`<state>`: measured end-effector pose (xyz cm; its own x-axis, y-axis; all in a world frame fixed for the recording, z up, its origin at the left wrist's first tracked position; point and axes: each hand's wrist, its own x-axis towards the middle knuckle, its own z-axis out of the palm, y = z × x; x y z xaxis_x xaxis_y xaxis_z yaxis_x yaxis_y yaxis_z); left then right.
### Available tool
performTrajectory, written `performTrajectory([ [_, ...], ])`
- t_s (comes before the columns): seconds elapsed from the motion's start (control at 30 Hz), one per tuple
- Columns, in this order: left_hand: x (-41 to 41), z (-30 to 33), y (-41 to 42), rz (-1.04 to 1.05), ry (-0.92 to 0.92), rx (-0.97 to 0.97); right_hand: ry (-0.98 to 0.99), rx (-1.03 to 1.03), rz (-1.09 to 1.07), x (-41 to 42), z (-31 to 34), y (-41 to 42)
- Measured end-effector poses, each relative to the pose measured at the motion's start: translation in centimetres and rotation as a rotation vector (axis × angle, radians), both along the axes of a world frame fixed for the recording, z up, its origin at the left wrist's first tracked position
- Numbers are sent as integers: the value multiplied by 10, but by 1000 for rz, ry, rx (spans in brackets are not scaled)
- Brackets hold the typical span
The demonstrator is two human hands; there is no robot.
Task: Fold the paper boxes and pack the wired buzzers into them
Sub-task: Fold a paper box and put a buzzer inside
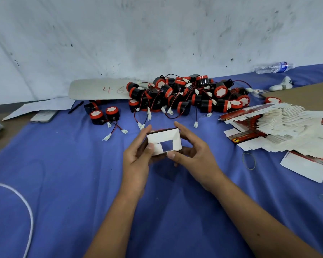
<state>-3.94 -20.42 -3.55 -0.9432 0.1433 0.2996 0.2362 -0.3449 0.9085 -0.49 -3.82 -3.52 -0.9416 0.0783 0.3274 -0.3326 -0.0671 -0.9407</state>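
A small white paper box point(163, 141) with red trim is held above the blue cloth at mid frame, its open end facing me with flaps partly folded in. My left hand point(138, 155) grips its left side, thumb on the front flap. My right hand point(192, 149) grips its right side, thumb under the lower edge. A pile of black-and-red wired buzzers point(185, 95) lies behind the box. Two separate buzzers point(103, 115) sit to the left of the pile. A fanned stack of flat unfolded boxes point(274, 127) lies at the right.
Blue cloth point(73, 174) covers the work surface. A rubber band point(248, 161) lies right of my hands. A pen point(76, 107), a phone point(44, 116) and papers sit at the left. A water bottle point(274, 67) lies far right. A white cord point(26, 202) curves at lower left.
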Motion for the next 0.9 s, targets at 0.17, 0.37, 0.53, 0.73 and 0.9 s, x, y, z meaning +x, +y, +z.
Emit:
performTrajectory([
  [0.17,0,-1,0,120,-6,-45,25,31,49,0,0,2],
  [0.37,-3,-4,2,169,-56,37,-21,-152,158,-1,-2,1],
  [0.53,-4,-5,2,113,-44,48,-129,-341,51,-2,1,3],
  [0.73,1,-2,6,77,15,-4,-101,-94,-102,-2,-1,5],
  [0.9,2,-2,11,101,-42,80,-45,-102,-144,-2,-2,2],
])
